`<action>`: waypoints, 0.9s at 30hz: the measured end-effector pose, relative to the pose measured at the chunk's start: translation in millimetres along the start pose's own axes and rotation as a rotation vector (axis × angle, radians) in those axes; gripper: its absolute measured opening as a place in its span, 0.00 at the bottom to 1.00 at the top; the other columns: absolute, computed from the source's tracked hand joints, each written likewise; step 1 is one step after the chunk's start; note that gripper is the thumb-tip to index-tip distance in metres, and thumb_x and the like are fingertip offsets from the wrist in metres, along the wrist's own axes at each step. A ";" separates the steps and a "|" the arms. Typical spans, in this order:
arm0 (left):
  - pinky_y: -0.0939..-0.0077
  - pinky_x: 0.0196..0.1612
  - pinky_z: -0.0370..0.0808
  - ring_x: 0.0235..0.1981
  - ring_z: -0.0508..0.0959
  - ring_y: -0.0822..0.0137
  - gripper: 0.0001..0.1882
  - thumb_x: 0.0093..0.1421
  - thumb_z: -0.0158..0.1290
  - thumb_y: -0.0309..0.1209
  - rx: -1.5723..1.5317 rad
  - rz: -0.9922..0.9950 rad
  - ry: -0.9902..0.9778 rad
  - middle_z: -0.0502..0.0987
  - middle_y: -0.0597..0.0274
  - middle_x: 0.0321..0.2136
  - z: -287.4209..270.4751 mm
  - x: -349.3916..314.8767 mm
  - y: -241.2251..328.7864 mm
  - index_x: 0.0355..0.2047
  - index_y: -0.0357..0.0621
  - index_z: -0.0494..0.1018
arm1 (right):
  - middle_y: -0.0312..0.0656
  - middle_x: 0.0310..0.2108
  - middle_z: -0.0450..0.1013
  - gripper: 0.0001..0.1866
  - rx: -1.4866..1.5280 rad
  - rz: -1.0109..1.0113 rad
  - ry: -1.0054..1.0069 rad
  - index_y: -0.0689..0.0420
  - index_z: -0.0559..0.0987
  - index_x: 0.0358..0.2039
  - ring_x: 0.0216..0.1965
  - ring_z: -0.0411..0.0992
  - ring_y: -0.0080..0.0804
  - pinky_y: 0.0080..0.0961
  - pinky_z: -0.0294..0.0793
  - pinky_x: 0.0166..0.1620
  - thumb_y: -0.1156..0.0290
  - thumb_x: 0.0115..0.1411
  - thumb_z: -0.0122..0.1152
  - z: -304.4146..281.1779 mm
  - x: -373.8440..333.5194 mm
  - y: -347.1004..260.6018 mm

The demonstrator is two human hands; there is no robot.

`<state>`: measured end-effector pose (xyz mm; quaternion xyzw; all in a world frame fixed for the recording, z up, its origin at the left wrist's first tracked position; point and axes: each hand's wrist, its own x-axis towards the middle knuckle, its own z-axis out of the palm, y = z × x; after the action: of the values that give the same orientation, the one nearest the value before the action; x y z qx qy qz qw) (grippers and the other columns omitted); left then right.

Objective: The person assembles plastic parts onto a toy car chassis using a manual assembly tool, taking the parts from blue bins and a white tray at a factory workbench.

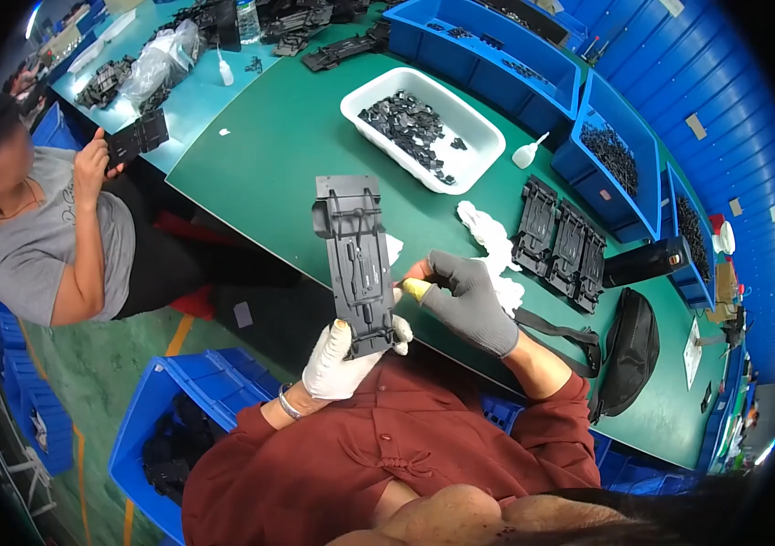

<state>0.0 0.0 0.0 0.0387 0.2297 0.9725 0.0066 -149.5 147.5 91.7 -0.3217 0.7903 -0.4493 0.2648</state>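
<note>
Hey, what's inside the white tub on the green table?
Small black pieces lie heaped in the white tub, mostly toward its left. Bare bottom shows at the right; what lies under the heap can't be seen.

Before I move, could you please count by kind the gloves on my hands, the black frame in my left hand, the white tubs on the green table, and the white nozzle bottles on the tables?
White glove, left hand: 1
Grey glove, right hand: 1
Black frame: 1
White tub: 1
White nozzle bottles: 2
Total: 6
</note>
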 end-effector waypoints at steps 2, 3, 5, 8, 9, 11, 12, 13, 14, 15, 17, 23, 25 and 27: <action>0.62 0.54 0.72 0.50 0.75 0.59 0.49 0.66 0.48 0.61 0.098 0.061 -0.011 0.71 0.47 0.56 0.1 0.7 2.7 0.70 0.30 0.52 | 0.37 0.26 0.77 0.08 0.104 0.029 0.048 0.64 0.80 0.37 0.28 0.69 0.17 0.21 0.70 0.32 0.72 0.63 0.61 1.0 0.4 -0.8; 0.63 0.54 0.72 0.50 0.75 0.60 0.48 0.66 0.48 0.61 0.118 0.119 0.034 0.74 0.46 0.52 8.2 3.8 8.4 0.69 0.29 0.54 | 0.37 0.26 0.77 0.08 0.104 0.029 0.049 0.64 0.80 0.37 0.28 0.69 0.17 0.21 0.70 0.32 0.72 0.63 0.61 0.6 0.9 2.3; 0.63 0.54 0.73 0.49 0.76 0.60 0.47 0.67 0.47 0.61 0.162 0.188 0.134 0.75 0.46 0.50 5.8 3.2 12.1 0.67 0.27 0.56 | 0.30 0.27 0.72 0.09 0.162 0.133 0.050 0.63 0.78 0.34 0.28 0.67 0.14 0.17 0.67 0.32 0.69 0.64 0.63 -1.0 2.8 10.8; 0.64 0.53 0.74 0.48 0.77 0.61 0.47 0.66 0.48 0.62 0.276 0.283 0.195 0.72 0.46 0.55 -5.0 1.4 22.5 0.65 0.28 0.58 | 0.32 0.27 0.73 0.09 0.118 0.136 0.067 0.64 0.78 0.34 0.28 0.68 0.15 0.19 0.68 0.32 0.70 0.63 0.62 -0.8 4.1 9.1; 0.66 0.51 0.75 0.49 0.77 0.62 0.48 0.65 0.48 0.63 0.292 0.305 0.253 0.71 0.47 0.56 -9.3 0.8 24.3 0.66 0.29 0.57 | 0.32 0.27 0.73 0.09 0.117 0.137 0.068 0.64 0.78 0.34 0.28 0.68 0.15 0.19 0.68 0.32 0.70 0.63 0.62 0.3 3.7 10.5; 0.67 0.49 0.74 0.48 0.76 0.64 0.52 0.61 0.50 0.68 0.364 0.321 0.268 0.70 0.50 0.58 -17.0 1.5 32.7 0.67 0.33 0.57 | 0.44 0.27 0.75 0.07 -0.126 0.000 0.166 0.64 0.77 0.35 0.25 0.71 0.27 0.27 0.70 0.30 0.73 0.61 0.61 4.0 1.7 14.9; 0.66 0.48 0.72 0.47 0.75 0.64 0.53 0.59 0.49 0.71 0.420 0.334 0.281 0.69 0.53 0.58 -17.5 2.5 37.6 0.68 0.37 0.57 | 0.44 0.27 0.75 0.07 -0.126 0.000 0.165 0.64 0.77 0.35 0.25 0.71 0.27 0.27 0.70 0.30 0.73 0.61 0.61 5.9 1.3 13.1; 0.67 0.49 0.72 0.46 0.76 0.65 0.53 0.59 0.49 0.71 0.479 0.370 0.301 0.70 0.53 0.57 -18.2 3.4 42.0 0.68 0.36 0.57 | 0.46 0.28 0.75 0.06 -0.166 -0.020 0.186 0.62 0.77 0.36 0.25 0.72 0.34 0.30 0.71 0.30 0.74 0.60 0.61 8.1 0.9 9.9; 0.67 0.49 0.73 0.46 0.76 0.65 0.54 0.59 0.49 0.71 0.521 0.402 0.307 0.70 0.52 0.57 -17.4 6.3 46.1 0.68 0.36 0.57 | 0.49 0.28 0.75 0.06 -0.206 -0.039 0.208 0.61 0.76 0.36 0.25 0.74 0.40 0.32 0.72 0.30 0.75 0.59 0.61 10.1 0.3 8.0; 0.68 0.49 0.73 0.46 0.76 0.65 0.54 0.59 0.48 0.72 0.564 0.436 0.315 0.70 0.52 0.57 -15.9 9.3 50.3 0.68 0.35 0.57 | 0.49 0.28 0.75 0.06 -0.205 -0.041 0.206 0.61 0.76 0.36 0.25 0.74 0.40 0.32 0.72 0.30 0.75 0.59 0.61 12.1 0.1 8.4; 0.68 0.50 0.73 0.47 0.76 0.66 0.55 0.58 0.48 0.72 0.623 0.451 0.329 0.70 0.51 0.57 -12.5 14.9 56.7 0.68 0.34 0.57 | 0.50 0.29 0.76 0.06 -0.377 -0.191 0.251 0.61 0.75 0.35 0.27 0.76 0.48 0.36 0.73 0.31 0.77 0.57 0.61 15.8 -0.8 9.7; 0.67 0.55 0.74 0.50 0.76 0.66 0.55 0.59 0.52 0.68 0.621 0.419 0.241 0.69 0.50 0.60 -5.0 27.1 63.8 0.68 0.30 0.57 | 0.46 0.28 0.73 0.09 -0.570 -0.345 0.306 0.58 0.75 0.33 0.31 0.75 0.46 0.39 0.73 0.31 0.79 0.50 0.64 21.7 -2.5 12.4; 0.68 0.56 0.73 0.51 0.76 0.67 0.55 0.58 0.51 0.69 0.628 0.410 0.227 0.69 0.50 0.60 -1.4 27.3 65.9 0.68 0.30 0.57 | 0.45 0.28 0.72 0.11 -0.606 -0.374 0.325 0.57 0.75 0.33 0.32 0.74 0.45 0.40 0.73 0.32 0.79 0.48 0.64 22.3 -2.5 11.7; 0.68 0.57 0.73 0.51 0.76 0.67 0.56 0.58 0.50 0.70 0.640 0.379 0.184 0.69 0.50 0.60 0.3 28.5 68.3 0.68 0.30 0.57 | 0.43 0.30 0.70 0.13 -0.689 -0.420 0.326 0.56 0.75 0.34 0.35 0.71 0.44 0.39 0.72 0.35 0.79 0.45 0.63 21.2 -2.7 6.0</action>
<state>-28.1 -60.1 32.9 -0.0068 0.5100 0.8350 -0.2062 -134.4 140.5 77.2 -0.4699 0.8429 -0.2484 -0.0832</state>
